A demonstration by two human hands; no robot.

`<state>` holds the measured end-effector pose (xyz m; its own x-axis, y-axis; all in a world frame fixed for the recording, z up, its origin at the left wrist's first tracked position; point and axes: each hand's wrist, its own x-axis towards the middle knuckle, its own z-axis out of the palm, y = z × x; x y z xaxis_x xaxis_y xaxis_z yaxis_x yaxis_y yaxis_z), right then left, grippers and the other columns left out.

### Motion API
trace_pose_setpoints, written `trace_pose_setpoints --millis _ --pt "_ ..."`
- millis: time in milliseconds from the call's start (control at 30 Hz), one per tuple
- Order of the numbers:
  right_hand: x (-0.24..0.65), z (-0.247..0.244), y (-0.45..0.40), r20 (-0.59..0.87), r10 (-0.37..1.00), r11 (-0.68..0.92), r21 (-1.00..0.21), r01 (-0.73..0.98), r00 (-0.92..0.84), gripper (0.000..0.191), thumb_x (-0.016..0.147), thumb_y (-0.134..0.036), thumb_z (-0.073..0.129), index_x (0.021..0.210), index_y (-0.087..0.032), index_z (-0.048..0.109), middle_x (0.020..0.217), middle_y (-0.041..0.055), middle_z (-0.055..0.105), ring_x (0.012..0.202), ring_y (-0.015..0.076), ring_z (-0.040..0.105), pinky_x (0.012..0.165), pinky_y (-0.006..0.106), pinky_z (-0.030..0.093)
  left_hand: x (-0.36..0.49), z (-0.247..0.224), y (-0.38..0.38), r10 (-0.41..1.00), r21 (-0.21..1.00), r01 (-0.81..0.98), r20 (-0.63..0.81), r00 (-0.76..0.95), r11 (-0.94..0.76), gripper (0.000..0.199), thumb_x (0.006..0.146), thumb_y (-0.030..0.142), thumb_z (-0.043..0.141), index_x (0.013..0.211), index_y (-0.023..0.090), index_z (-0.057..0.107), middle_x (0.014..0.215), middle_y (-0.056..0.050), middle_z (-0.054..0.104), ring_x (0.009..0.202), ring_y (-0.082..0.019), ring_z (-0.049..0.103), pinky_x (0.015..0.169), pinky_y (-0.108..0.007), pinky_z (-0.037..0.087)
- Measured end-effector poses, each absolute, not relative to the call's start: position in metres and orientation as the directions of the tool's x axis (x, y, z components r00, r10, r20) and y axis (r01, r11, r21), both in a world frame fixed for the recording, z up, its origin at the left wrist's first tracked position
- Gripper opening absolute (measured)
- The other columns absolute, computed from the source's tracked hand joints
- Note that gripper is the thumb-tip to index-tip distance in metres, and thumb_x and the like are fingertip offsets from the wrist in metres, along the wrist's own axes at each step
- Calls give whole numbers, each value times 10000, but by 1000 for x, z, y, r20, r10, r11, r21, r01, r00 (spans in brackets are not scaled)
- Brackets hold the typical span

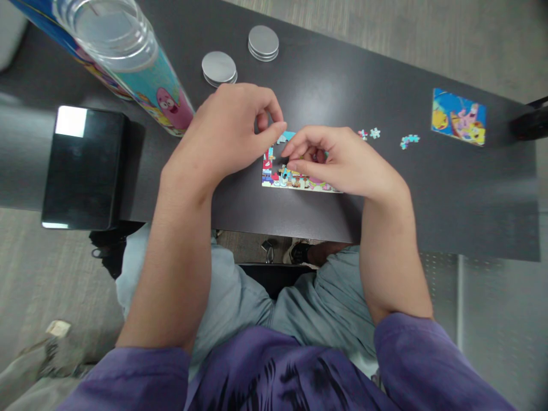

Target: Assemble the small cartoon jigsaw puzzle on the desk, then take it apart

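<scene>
1. Head view: the jigsaw puzzle is lying near the black table edge, loose pieces sitting rightward.
2. Left hand is hovering curled, thumb near forefinger; right hand is hovering over the puzzle, fingertips nearly together, can't tell if holding anything!
3. Silver tins are sitting beyond, contents hidden; cartoon-printed bottle is standing left.

I see red, yellow and turquoise cartoon print on the jigsaw, a dark grey bench, a card in blue, yellow and pink, and a purple shirt streaked black.
</scene>
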<state>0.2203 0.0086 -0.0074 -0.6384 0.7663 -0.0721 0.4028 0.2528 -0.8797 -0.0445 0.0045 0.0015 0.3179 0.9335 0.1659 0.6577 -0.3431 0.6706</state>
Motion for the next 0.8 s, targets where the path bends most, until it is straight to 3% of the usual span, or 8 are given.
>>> trace_pose_setpoints --millis 300,467,667,800 --pt "221 -8 7 -48 764 256 -893 370 -644 74 1129 -320 942 1162 -309 876 1100 5 953 948 255 805 912 440 606 -46 6 3 935 659 675 134 328 -332 161 1047 142 774 1124 182 910 926 -34 771 840 -226 658 813 -426 430" --pt "228 -10 10 -13 806 239 -907 346 -591 93 1121 -352 970 1167 -329 892 1080 14 929 997 290 812 926 474 615 -48 6 2 918 723 589 166 360 -362 120 1100 247 805 1082 204 916 880 -7 742 810 -210 625 824 -423 432" --pt "234 -8 15 52 903 228 -900 372 -427 540 983 -795 1103 1197 -357 872 1097 63 898 988 352 795 880 514 639 -43 7 3 890 779 507 141 433 -370 130 1026 324 834 973 270 939 858 -47 780 893 -286 730 888 -468 521" --pt "234 -6 15 60 911 235 -888 396 -407 639 953 -930 1064 1209 -384 856 1124 74 888 1040 386 804 873 532 654 -39 7 3 914 762 580 38 404 -288 116 1022 364 811 982 321 910 912 -49 827 1006 -318 796 859 -425 555"
